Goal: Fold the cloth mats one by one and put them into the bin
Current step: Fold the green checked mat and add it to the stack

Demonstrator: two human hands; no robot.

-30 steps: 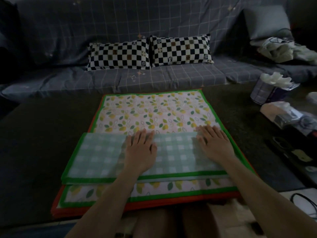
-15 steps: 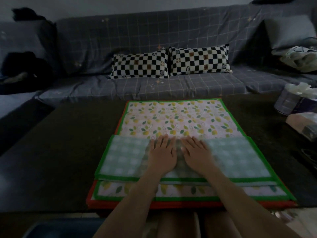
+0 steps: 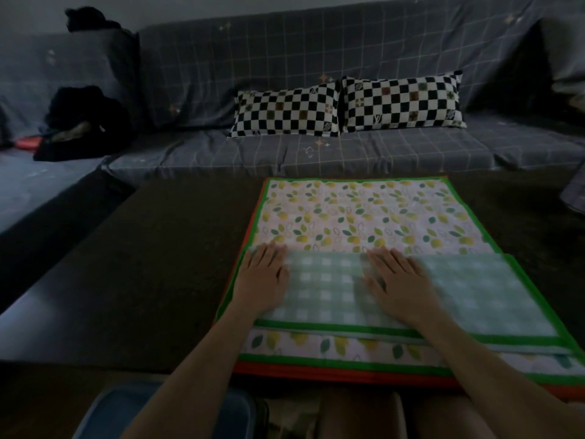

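At the near edge, below the table, the rim of a blue bin [image 3: 133, 410] shows on the left side. On the table [image 3: 158, 248], the folded cloth mat [image 3: 332, 296], gingham side up, lies on the near part of a stack of lemon-print mats [image 3: 364, 210], its long axis running left to right. The left hand [image 3: 262, 277] presses flat on the mat's left end, fingers straight; the right hand [image 3: 395, 280] lies flat near its middle, blurred. The mat's right half is bare, so the right hand looks nearer for folding it across. A sofa [image 3: 348, 58] stands beyond.
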